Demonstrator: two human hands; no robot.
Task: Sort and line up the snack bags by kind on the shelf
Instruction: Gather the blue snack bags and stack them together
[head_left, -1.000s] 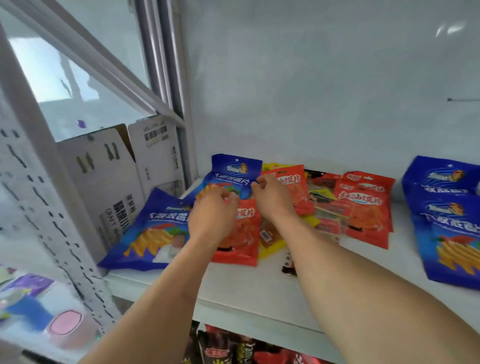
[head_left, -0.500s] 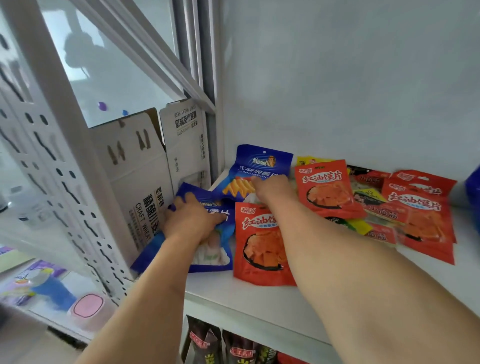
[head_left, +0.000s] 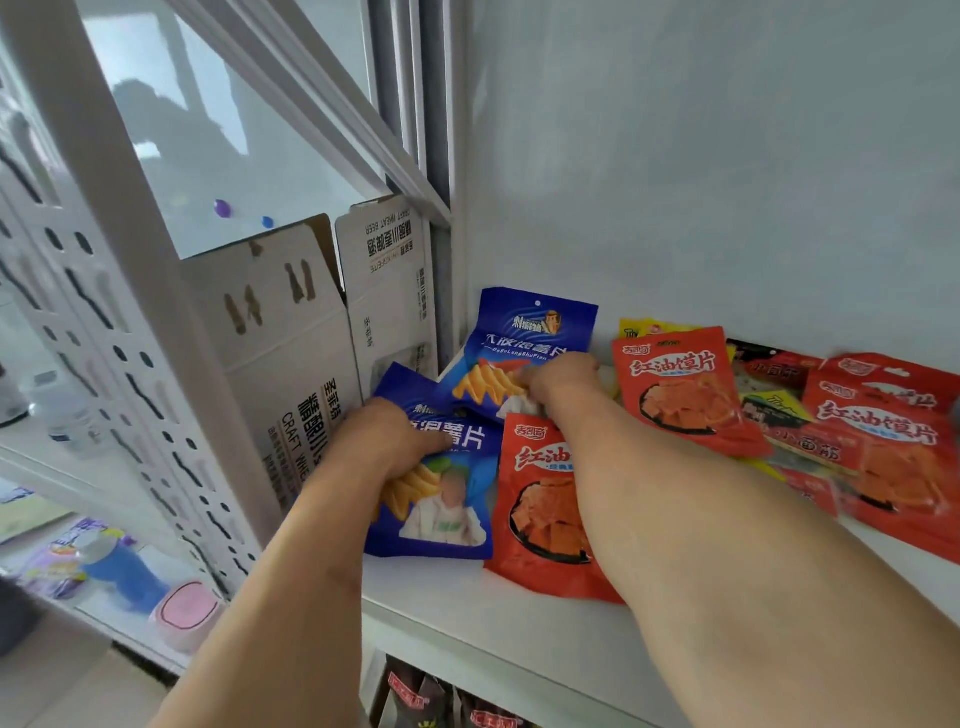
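Note:
Two blue chip bags lie at the left end of the white shelf (head_left: 467, 608). My left hand (head_left: 387, 441) grips the near blue bag (head_left: 441, 514) at its upper left. My right hand (head_left: 558, 382) holds the lower right part of the far blue bag (head_left: 524, 343), which leans toward the back wall. A red snack bag (head_left: 540, 525) lies flat under my right forearm. Another red bag (head_left: 680, 389) lies further back, and more red bags (head_left: 893, 447) are piled to the right with yellow and dark packets between them.
An open white cardboard box (head_left: 291, 353) stands just left of the shelf, against the blue bags. A perforated white upright (head_left: 130, 332) runs down the left. Dark snack packs (head_left: 431, 701) fill the shelf below. A pink-lidded tub (head_left: 187, 610) sits on a lower left surface.
The view has swung left and closer. My left hand shifted from the red bag onto the near blue bag, and my right hand moved onto the far blue bag.

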